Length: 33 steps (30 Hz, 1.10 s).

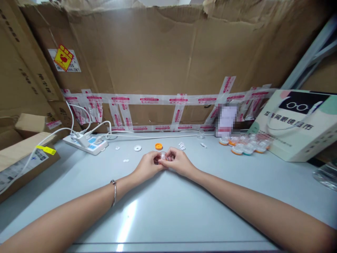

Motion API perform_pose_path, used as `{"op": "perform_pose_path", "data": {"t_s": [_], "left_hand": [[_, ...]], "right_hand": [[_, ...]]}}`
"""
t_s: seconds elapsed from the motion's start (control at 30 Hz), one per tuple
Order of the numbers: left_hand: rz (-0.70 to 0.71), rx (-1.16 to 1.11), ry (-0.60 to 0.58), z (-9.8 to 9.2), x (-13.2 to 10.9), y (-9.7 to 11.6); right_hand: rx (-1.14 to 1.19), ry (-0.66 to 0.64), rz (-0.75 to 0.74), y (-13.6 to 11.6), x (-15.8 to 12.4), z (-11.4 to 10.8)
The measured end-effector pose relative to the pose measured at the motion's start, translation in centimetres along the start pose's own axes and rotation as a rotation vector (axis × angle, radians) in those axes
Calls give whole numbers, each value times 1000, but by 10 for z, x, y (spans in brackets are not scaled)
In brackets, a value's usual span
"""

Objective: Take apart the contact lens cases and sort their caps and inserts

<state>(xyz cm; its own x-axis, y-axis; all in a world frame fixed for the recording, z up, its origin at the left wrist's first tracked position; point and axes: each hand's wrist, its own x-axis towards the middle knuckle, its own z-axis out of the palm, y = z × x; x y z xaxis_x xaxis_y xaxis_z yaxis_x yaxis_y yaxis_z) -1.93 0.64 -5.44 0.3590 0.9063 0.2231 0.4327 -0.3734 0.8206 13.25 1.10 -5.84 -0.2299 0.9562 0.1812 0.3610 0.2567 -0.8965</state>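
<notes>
A small clear plastic case (163, 155) with pale parts inside is held between both hands above the table. My left hand (149, 163), with a bangle at the wrist, closes its fingers around the left side of the case. On the other side, my right hand (180, 162) pinches it with thumb and fingers. Just beyond the hands lies an orange ring-shaped part (158, 146). To its left sit a white round part (137, 148), two tiny white discs (126, 160) and a small white piece (117, 148). Right of it are white flat pieces (182, 145).
A white power strip (89, 143) with plugs and cables stands back left, near an open carton (28, 158). Several clear cases with coloured bases (247, 148) cluster at right by a paper bag (292, 123). A phone (226, 121) leans against the large cardboard wall (158, 56).
</notes>
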Motion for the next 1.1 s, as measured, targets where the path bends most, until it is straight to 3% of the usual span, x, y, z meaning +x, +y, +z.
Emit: {"op": "perform_pose_path", "data": {"t_s": [0.27,0.4,0.5,0.7,0.93,1.1], "left_hand": [[-10,-90,-70,0,5,-7],[1,-79,-2,0,3,-10],[23,-97,39,1,1,-11],[39,-62,14,0,0,-8],[55,-125,-13,1,2,-10],[48,-84,2,1,2,-11]], "right_hand": [[19,-70,-97,2,0,-4],[-70,-59,-142,1,-1,-3],[-124,-26,-128,-1,-1,0],[-178,-38,-73,-7,0,1],[-385,-265,-384,-19,1,-15],[-579,-135,-124,-22,0,-10]]}}
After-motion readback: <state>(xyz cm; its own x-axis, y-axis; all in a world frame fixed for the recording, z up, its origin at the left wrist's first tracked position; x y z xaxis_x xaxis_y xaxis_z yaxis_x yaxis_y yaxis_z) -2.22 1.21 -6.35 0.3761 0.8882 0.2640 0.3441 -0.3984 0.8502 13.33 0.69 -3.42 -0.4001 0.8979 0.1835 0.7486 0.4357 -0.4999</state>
